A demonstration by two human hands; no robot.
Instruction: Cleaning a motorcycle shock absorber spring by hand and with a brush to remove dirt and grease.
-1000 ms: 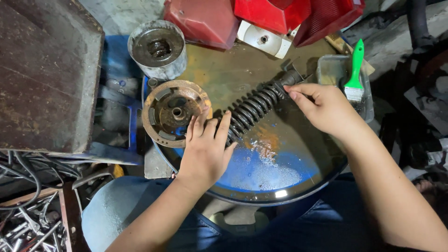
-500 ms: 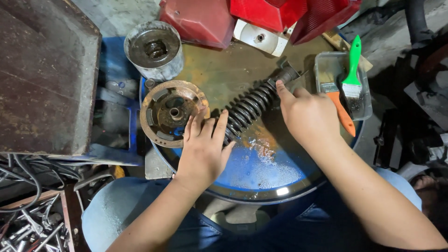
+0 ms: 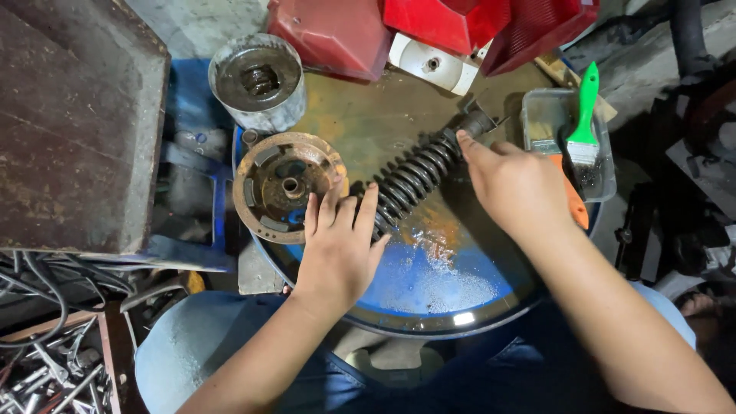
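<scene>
A black coil-spring shock absorber (image 3: 414, 175) lies diagonally across the top of a blue drum (image 3: 429, 287). My left hand (image 3: 337, 245) lies over its lower end with the fingers spread, pressing it down, right beside a rusty round flywheel (image 3: 268, 192). My right hand (image 3: 517, 188) curls over the upper part of the spring, with the index finger pointing along it toward the top mount (image 3: 477, 121). The middle of the spring shows between the two hands.
A grey metal cylinder (image 3: 257, 80) stands behind the flywheel. Red plastic covers (image 3: 337, 31) and a white part (image 3: 429, 61) lie at the back. At the right, a clear tray (image 3: 537, 103) holds a green-handled brush (image 3: 586, 107) beside an orange handle (image 3: 575, 208). A dark metal box (image 3: 77, 130) and loose wires (image 3: 46, 360) sit at the left.
My right hand has slid from the shock absorber's top end down and left onto the spring, uncovering the orange handle. My left hand has stayed in place.
</scene>
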